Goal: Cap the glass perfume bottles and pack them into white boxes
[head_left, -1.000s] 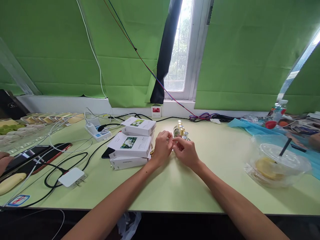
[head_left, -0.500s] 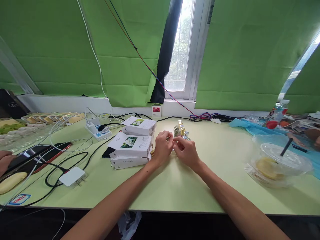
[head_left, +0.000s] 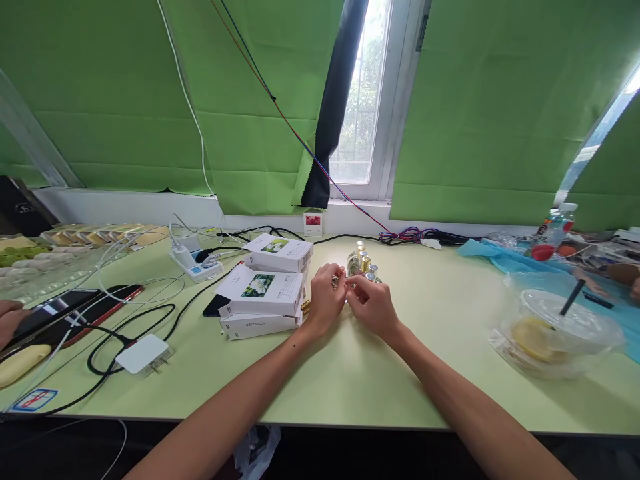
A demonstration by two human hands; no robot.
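My left hand [head_left: 326,297] and my right hand [head_left: 371,303] meet above the table, fingertips pinched together and nearly touching. A small shiny, gold-tinted piece [head_left: 335,282] shows between the fingers of my left hand, mostly covered, so its kind is unclear. Whatever my right fingers pinch is hidden. Just beyond the hands stands a cluster of small glass bottles [head_left: 354,265] with gold and silver caps [head_left: 373,269]. To the left of my left hand, white boxes with a flower picture [head_left: 273,293] lie stacked, and a gold-coloured item [head_left: 306,306] pokes out beside them.
A power strip [head_left: 196,263], tangled cables and a white charger [head_left: 143,354] lie to the left, near phones [head_left: 107,307] and another person's hand [head_left: 11,320]. On the right stands a lidded cup with a straw [head_left: 550,327] in a plastic bag, before blue sheeting [head_left: 493,257] and another person's hand [head_left: 593,283].
Both hands stay in almost the same place, with small finger shifts. Slightly more of the shiny piece shows in my left hand. The camera view has moved a little.
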